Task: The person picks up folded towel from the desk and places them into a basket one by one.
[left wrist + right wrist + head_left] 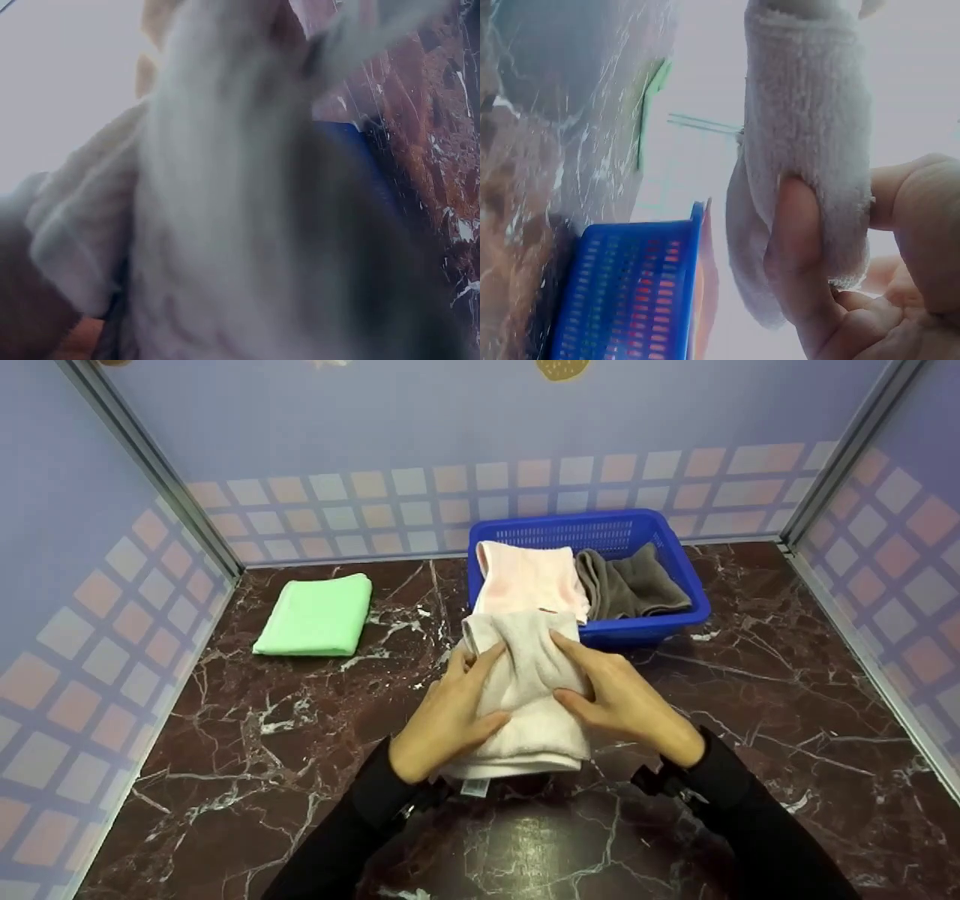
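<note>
Dark red marble tabletop (750,697) — folded green towel (316,615), blue basket (679,556) on it.

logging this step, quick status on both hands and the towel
Left hand and right hand both grip the folded white towel, in front of the blue basket. Pink towel and grey towel in basket. Nothing in the way.

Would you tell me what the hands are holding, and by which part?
Both hands, left hand and right hand, grip the folded pale pink towel by its side edges.
</note>
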`<act>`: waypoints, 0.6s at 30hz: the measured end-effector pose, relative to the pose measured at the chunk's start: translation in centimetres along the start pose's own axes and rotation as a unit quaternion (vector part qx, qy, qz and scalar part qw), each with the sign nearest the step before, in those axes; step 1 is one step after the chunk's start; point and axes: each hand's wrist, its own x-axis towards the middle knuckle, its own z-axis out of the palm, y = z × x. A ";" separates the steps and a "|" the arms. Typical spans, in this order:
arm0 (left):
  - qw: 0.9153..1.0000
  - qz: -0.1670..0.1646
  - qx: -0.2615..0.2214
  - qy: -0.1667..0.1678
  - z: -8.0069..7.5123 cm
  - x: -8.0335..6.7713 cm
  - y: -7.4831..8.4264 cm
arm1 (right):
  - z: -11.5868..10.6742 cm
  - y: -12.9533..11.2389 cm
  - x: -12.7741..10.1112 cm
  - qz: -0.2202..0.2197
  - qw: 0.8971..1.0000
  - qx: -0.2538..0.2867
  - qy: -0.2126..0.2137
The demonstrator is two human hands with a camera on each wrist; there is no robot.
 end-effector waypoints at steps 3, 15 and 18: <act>1.000 0.011 0.012 0.019 1.0 1.5 -0.1 | -0.8 1.2 0.5 0.005 1.000 -0.003 0.011; 0.998 0.017 -0.007 0.056 8.9 16.4 1.6 | -8.7 11.1 3.3 0.191 0.965 -0.132 0.120; 0.998 0.000 0.028 0.051 10.2 18.8 1.8 | -9.2 13.1 3.7 0.214 0.953 -0.159 0.143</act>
